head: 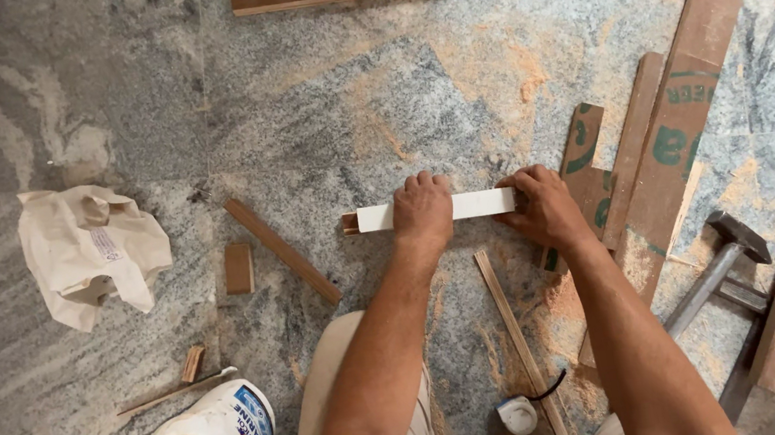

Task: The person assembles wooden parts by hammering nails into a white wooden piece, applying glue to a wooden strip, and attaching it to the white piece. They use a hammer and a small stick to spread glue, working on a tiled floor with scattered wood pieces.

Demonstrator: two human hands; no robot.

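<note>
Left hand (422,209) pressed flat over white strip (436,209), right hand (540,207) gripping its 3 o'clock end, hammer (714,274) at 4 o'clock, on floor (313,108)

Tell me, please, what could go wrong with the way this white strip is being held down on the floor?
The left hand and right hand press the white strip onto a floor dusted with sawdust, so it might slide. The hammer and loose boards beside the right arm could get knocked.

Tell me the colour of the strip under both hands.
White strip, brown at its left end; head view.
</note>
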